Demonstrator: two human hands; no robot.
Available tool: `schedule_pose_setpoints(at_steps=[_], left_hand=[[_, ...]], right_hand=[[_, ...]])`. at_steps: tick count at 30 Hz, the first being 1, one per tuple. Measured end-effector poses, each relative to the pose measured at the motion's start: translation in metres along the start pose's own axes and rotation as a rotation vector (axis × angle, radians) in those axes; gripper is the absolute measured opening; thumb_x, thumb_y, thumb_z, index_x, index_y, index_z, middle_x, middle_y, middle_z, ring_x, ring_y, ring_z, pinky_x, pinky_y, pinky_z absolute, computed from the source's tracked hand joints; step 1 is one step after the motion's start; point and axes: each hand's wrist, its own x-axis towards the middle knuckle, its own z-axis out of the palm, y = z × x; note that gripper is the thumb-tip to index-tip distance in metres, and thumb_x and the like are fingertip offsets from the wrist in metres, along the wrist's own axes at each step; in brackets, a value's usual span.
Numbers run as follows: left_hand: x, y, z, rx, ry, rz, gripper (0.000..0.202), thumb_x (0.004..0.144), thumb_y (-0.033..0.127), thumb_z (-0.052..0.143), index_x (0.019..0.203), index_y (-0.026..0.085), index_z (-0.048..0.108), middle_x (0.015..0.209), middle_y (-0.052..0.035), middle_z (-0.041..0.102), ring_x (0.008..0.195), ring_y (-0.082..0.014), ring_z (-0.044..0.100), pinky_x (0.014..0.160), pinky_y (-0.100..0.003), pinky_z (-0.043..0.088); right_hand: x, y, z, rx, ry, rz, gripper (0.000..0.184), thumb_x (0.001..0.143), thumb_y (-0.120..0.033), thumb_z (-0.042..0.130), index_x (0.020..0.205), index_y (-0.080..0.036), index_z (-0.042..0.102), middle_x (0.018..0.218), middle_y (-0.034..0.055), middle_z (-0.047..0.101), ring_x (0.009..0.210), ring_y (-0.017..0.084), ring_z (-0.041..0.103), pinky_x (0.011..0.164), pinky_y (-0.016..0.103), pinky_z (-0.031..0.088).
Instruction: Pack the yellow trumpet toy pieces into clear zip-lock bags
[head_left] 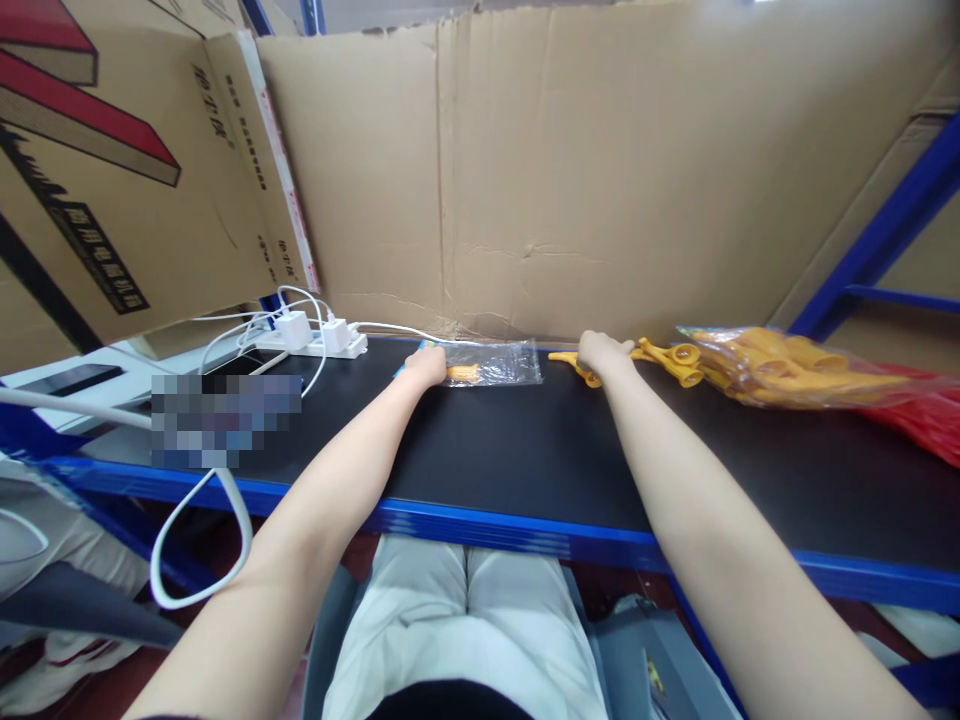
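My left hand [427,367] is closed on the left end of a flat clear plastic bag [510,363] lying near the back of the shelf. Inside the bag, beside my fingers, shows a small orange piece [463,374]. To the right, the fingers of my right hand [602,355] are curled over yellow-orange plastic pieces [675,361] with rounded, ring-like ends. These stick out on both sides of the hand, and their exact kind is unclear. Just beyond them lies a larger clear bag of similar yellow-orange pieces [795,368].
A white power strip [345,346] with chargers and looping white cables stands at the back left. Cardboard panels [540,170] rise behind the black shelf [510,460], which has a blue front edge. Red plastic [919,415] lies far right. Another person's leg [90,550] shows lower left.
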Motion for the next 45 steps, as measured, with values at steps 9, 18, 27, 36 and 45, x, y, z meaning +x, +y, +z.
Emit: schedule_pose_setpoints(at_steps=[9, 18, 27, 36, 45], left_hand=[[0.001, 0.001, 0.000, -0.001, -0.007, 0.000, 0.035, 0.078, 0.018, 0.049, 0.112, 0.015, 0.059, 0.116, -0.0153, 0.060, 0.108, -0.0249, 0.057, 0.088, -0.032, 0.047], [-0.002, 0.003, -0.001, 0.001, -0.007, 0.012, 0.036, 0.078, 0.019, 0.049, 0.112, 0.015, 0.058, 0.117, -0.0145, 0.060, 0.107, -0.0261, 0.057, 0.087, -0.033, 0.048], [-0.003, 0.003, -0.002, 0.014, -0.012, 0.017, 0.036, 0.079, 0.019, 0.048, 0.113, 0.016, 0.057, 0.117, -0.0134, 0.060, 0.108, -0.0243, 0.057, 0.088, -0.031, 0.047], [0.002, 0.002, 0.003, -0.002, 0.006, 0.132, 0.040, 0.077, 0.019, 0.047, 0.117, 0.019, 0.056, 0.117, -0.0116, 0.060, 0.108, -0.0258, 0.057, 0.088, -0.034, 0.047], [0.002, 0.003, 0.003, 0.011, 0.000, 0.136, 0.038, 0.079, 0.021, 0.047, 0.115, 0.018, 0.057, 0.117, -0.0120, 0.060, 0.107, -0.0253, 0.057, 0.088, -0.033, 0.046]], right_hand=[[0.007, 0.015, 0.010, -0.026, 0.022, -0.087, 0.032, 0.073, -0.017, 0.058, 0.105, -0.015, 0.061, 0.107, 0.0134, 0.062, 0.100, 0.024, 0.057, 0.087, 0.042, 0.037], [-0.012, 0.044, 0.023, -0.003, 0.098, -0.194, 0.023, 0.085, -0.024, 0.047, 0.101, -0.017, 0.062, 0.106, 0.0125, 0.063, 0.101, 0.026, 0.057, 0.085, 0.041, 0.039], [-0.016, 0.059, 0.018, 0.005, -0.014, -0.170, 0.029, 0.080, -0.033, 0.057, 0.104, -0.017, 0.062, 0.102, 0.0113, 0.065, 0.093, 0.023, 0.059, 0.076, 0.032, 0.042], [-0.020, 0.058, 0.011, 0.081, 0.050, -0.120, 0.027, 0.075, -0.027, 0.063, 0.097, -0.013, 0.067, 0.095, 0.0144, 0.066, 0.088, 0.025, 0.062, 0.073, 0.032, 0.046], [-0.040, 0.047, -0.007, 0.386, 0.068, -0.469, 0.027, 0.079, -0.024, 0.059, 0.105, -0.017, 0.062, 0.085, 0.0039, 0.068, 0.074, 0.014, 0.061, 0.068, 0.022, 0.045]])
